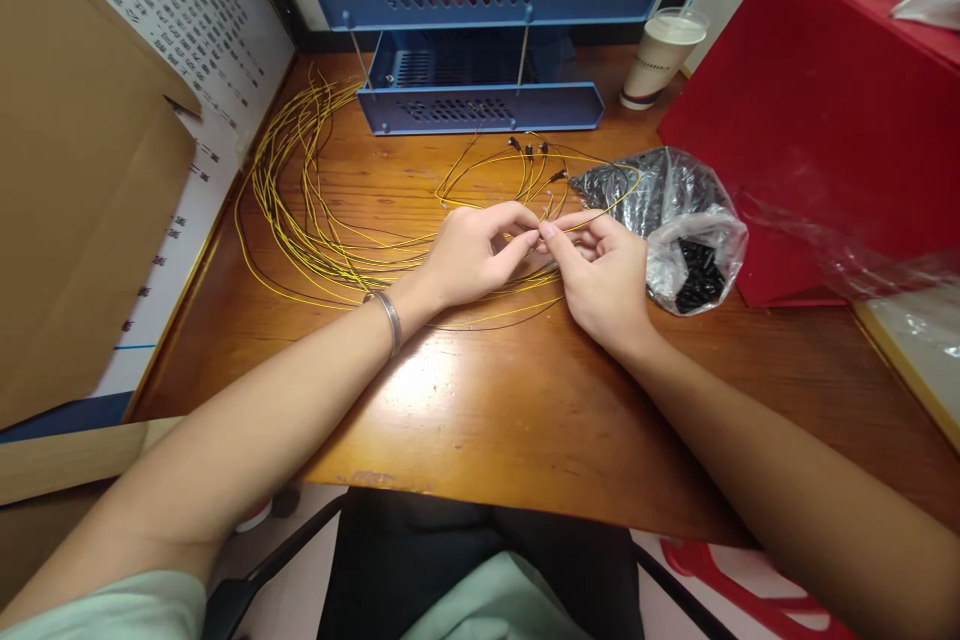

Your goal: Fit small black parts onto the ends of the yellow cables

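Observation:
My left hand (480, 250) and my right hand (604, 270) meet fingertip to fingertip above the middle of the table. Both are closed in a pinch on a thin wire, mostly hidden by the fingers. Beneath them runs a loose coil of yellow and black wires (289, 220), looping out to the left. Just beyond the fingers, several wire ends carry small black connectors (529, 150). Close by my right hand lies a clear plastic bag (667, 190), its mouth turned toward me, filled with small black pieces (701, 275).
A blue tiered desk tray (480, 108) stands at the back, with a paper cup (660, 60) beside it. On the right is a large red box (810, 120). Cardboard (90, 160) rises at the left. The wooden table's (465, 460) front edge is near my lap.

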Action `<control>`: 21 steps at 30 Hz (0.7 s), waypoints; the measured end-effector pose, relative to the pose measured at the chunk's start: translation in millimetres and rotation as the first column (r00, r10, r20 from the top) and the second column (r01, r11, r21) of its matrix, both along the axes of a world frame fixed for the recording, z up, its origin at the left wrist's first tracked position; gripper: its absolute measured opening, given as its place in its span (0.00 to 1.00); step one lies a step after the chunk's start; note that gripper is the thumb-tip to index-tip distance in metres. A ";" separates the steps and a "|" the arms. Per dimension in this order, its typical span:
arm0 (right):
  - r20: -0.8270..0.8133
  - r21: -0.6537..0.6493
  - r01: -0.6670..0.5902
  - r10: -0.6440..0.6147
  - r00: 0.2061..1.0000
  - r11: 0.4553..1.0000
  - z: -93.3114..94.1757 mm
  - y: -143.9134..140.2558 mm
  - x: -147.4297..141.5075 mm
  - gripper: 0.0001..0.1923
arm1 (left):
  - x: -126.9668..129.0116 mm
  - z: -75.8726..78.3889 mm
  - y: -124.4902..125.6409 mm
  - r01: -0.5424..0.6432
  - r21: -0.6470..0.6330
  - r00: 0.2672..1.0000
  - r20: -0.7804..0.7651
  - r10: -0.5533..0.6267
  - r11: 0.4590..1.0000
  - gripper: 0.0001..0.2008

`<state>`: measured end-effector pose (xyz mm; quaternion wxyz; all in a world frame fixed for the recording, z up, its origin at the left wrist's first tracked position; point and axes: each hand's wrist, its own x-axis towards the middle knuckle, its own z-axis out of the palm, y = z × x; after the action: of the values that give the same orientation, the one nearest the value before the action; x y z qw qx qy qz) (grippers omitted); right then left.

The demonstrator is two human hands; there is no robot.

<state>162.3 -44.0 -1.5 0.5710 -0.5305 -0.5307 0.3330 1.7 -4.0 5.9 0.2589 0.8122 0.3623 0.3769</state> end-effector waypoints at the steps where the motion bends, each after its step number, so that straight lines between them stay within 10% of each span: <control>1: -0.001 -0.001 0.000 0.000 1.000 1.000 0.1 0.0 0.0 0.13 | 0.0 0.1 0.0 -0.001 -0.002 1.000 -0.001 0.001 1.000 0.10; 21: -0.113 -0.048 0.008 -0.014 0.993 0.999 -0.1 1.4 -0.5 0.13 | -0.4 -0.5 0.4 -0.063 0.046 0.998 0.024 0.062 0.997 0.10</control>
<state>161.9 -42.7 -1.6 0.5894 -0.5269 -0.4864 0.3721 1.3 -3.7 5.4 0.2319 0.8020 0.3756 0.4023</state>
